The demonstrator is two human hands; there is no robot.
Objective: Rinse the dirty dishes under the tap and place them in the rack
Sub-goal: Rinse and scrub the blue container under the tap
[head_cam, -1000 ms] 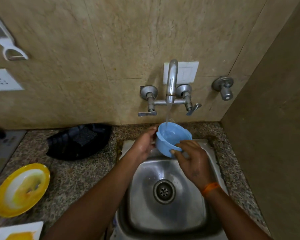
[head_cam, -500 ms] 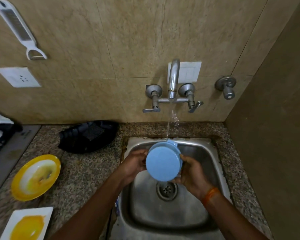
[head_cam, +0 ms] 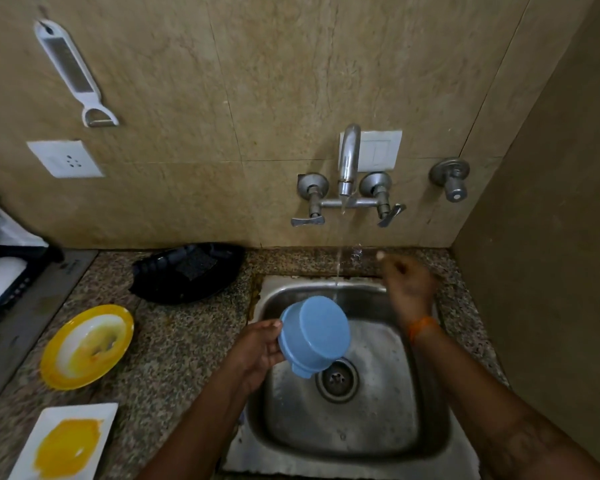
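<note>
We are holding the blue bowl in our left hand, fingers curled round its rim, base turned toward us, above the steel sink and beside the drain. We judge the rinse of this bowl to be finishing.

Our right hand is hovering near the water stream; it is blurred, fingers loosely curled and holding nothing.

The next move calls for carrying the bowl left to the black rack at the frame edge, then collecting the stained white plate or yellow plate from the granite counter.

Farther back, the tap is running.

We are reading no brand, label or writing anywhere.
</note>
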